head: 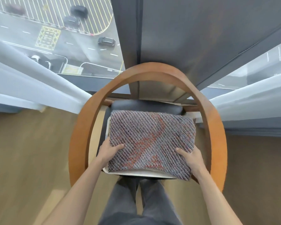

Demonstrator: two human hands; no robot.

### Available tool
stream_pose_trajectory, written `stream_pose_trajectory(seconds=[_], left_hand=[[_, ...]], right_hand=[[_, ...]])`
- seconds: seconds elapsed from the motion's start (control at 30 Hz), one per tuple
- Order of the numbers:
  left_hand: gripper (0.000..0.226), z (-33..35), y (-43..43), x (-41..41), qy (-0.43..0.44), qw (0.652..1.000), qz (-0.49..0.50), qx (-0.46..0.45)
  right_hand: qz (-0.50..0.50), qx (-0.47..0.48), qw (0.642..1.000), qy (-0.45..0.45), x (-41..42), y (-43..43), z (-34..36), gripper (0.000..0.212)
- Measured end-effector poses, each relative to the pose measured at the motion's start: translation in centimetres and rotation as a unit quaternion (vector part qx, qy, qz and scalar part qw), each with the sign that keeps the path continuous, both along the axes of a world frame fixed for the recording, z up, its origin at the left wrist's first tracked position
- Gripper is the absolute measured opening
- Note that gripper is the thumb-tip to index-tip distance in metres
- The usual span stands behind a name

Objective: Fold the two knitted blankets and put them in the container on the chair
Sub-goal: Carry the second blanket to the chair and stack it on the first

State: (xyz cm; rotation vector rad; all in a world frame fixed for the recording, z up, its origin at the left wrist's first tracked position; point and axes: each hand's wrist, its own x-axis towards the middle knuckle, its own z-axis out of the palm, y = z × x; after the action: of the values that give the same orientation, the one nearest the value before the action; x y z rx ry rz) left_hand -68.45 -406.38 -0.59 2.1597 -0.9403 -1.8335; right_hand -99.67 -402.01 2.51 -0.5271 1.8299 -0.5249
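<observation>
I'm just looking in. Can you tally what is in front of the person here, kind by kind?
Hands: 2, the left hand and the right hand, each gripping a side of the blanket
Folded knitted blankets in view: 1, the blanket
White containers: 1, the container under the blanket
Wooden chairs: 1, the chair
Total: 5

A folded knitted blanket point(150, 143), grey-blue with reddish patches and a diagonal ribbed weave, lies flat as a thick rectangle over the white container point(136, 172). It covers nearly the whole container, whose pale rim shows only along the near and left edges. The container sits on the dark seat of the chair point(81, 127) with a curved wooden frame.
</observation>
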Motion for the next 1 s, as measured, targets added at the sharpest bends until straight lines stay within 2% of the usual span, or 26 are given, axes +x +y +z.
stream_pose_trajectory(seconds=[0.1, 0.2, 0.27, 0.33, 0.37, 0.43, 0.5, 0.57, 0.63, 0.73, 0.87, 1.0], left_hand=[[0.049, -1.3, 1.2, 0.5, -0.067, 0.998, -0.018, 0.003], [0.054, -1.7, 1.3, 0.2, -0.092, 0.995, -0.025, -0.006], [0.056, -1.2, 1.1, -0.4, -0.115, 0.993, -0.014, -0.021], [0.057, -0.2, 0.9, -1.1, -0.18, 0.98, -0.005, -0.079], [0.058, 0.3, 0.9, -1.4, -0.235, 0.962, -0.019, -0.14], [0.059, 1.0, 0.6, -2.3, -0.326, 0.896, -0.101, -0.285], [0.057, 0.8, 0.0, -3.8, -0.339, 0.838, -0.214, -0.371], [0.054, -0.3, -0.3, -5.4, -0.323, 0.81, -0.316, -0.374], [0.055, -2.1, -0.3, -5.9, -0.326, 0.802, -0.377, -0.33], [0.06, -6.2, 0.4, -4.5, -0.337, 0.784, -0.426, -0.301], [0.068, -11.4, 0.6, -2.4, -0.326, 0.756, -0.467, -0.324], [0.068, -12.2, 0.4, -2.3, -0.329, 0.741, -0.48, -0.336]], right_hand=[[0.025, 0.03, 0.999, 0.018, 0.7, 0.6, -2.3, 0.04], [0.027, 0.056, 0.997, 0.055, 0.9, 0.1, -3.2, 0.046], [0.059, 0.07, 0.99, 0.103, 1.0, -0.3, -2.9, 0.048], [0.092, 0.058, 0.975, 0.192, 0.9, -0.5, -2.1, 0.053], [0.101, 0.024, 0.962, 0.252, 0.9, -0.6, -1.7, 0.054], [0.127, -0.108, 0.917, 0.363, 1.2, -1.0, -1.0, 0.045], [0.215, -0.231, 0.85, 0.422, 2.1, -1.9, -1.2, 0.037], [0.318, -0.263, 0.804, 0.427, 3.2, -2.5, -2.2, 0.038], [0.38, -0.229, 0.792, 0.42, 3.8, -2.8, -3.9, 0.041], [0.433, -0.173, 0.774, 0.429, 3.4, -2.5, -7.7, 0.044], [0.485, -0.152, 0.742, 0.437, 2.5, -1.5, -13.6, 0.054], [0.505, -0.144, 0.727, 0.442, 2.8, -1.4, -15.3, 0.059]])
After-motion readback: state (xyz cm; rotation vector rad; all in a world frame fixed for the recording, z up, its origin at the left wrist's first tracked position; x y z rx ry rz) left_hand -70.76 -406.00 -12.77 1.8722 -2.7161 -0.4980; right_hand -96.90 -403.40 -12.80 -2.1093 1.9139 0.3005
